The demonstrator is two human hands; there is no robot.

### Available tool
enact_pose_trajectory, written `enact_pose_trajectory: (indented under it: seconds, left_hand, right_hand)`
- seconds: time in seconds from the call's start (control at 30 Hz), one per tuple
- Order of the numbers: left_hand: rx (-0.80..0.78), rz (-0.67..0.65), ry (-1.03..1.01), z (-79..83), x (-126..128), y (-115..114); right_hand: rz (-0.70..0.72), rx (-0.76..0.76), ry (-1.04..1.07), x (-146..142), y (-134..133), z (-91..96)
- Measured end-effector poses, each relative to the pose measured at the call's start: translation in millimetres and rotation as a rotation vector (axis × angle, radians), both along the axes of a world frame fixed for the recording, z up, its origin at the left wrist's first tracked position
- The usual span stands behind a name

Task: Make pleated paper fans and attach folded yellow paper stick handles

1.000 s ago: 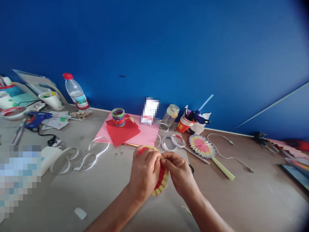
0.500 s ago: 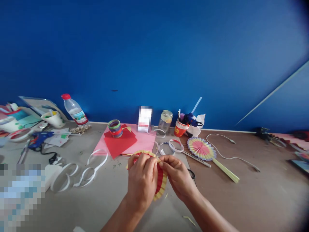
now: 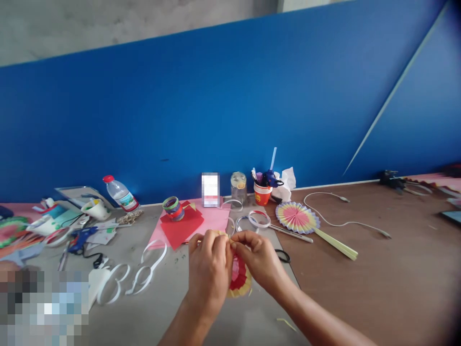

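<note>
Both my hands hold a pleated red and yellow paper fan [image 3: 238,281] above the table, near its front edge. My left hand [image 3: 210,270] is closed around the fan's left side and covers most of it. My right hand [image 3: 259,262] pinches the fan's top edge with thumb and fingertips, touching the left hand's fingers. Only the fan's lower right part shows between the hands.
A finished pink and yellow paper fan on a stick [image 3: 297,217] lies to the right. Red and pink paper sheets [image 3: 183,225], a tape roll [image 3: 172,207], white paper loops [image 3: 144,274], a water bottle [image 3: 120,193], a red pen cup [image 3: 262,192], a glue gun [image 3: 81,239] and a white cable [image 3: 345,223] lie around. A blue wall stands behind.
The view has tilted upward, so the table and hands sit lower in the picture. My hands have closed more over the fan, hiding more of it.
</note>
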State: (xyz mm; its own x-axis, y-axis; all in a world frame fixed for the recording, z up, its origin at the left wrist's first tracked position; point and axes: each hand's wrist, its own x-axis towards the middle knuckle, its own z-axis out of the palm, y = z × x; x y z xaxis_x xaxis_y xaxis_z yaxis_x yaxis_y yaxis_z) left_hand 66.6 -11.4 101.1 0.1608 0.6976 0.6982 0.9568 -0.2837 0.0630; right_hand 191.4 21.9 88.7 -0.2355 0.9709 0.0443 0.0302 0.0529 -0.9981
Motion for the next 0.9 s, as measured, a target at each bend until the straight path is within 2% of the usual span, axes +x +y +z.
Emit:
enact_pose_trajectory:
  seconds: [0.23, 0.5, 0.67, 0.9]
  left_hand:
    - [-0.156, -0.009, -0.196, 0.4, -4, 1]
    - [-0.226, -0.034, -0.363, -10.4, -8, 5]
    - [-0.301, -0.069, -0.558, -16.6, -13, 9]
    - [-0.407, -0.028, -0.728, -19.1, -19, 12]
  right_hand:
    - [0.027, 0.041, -0.034, 3, 2, -0.5]
    - [0.055, 0.030, -0.026, 0, 8, -6.1]
    - [0.104, -0.080, 0.052, -5, 19, -20.2]
    - [0.117, -0.236, 0.192, -7, 29, -36.6]
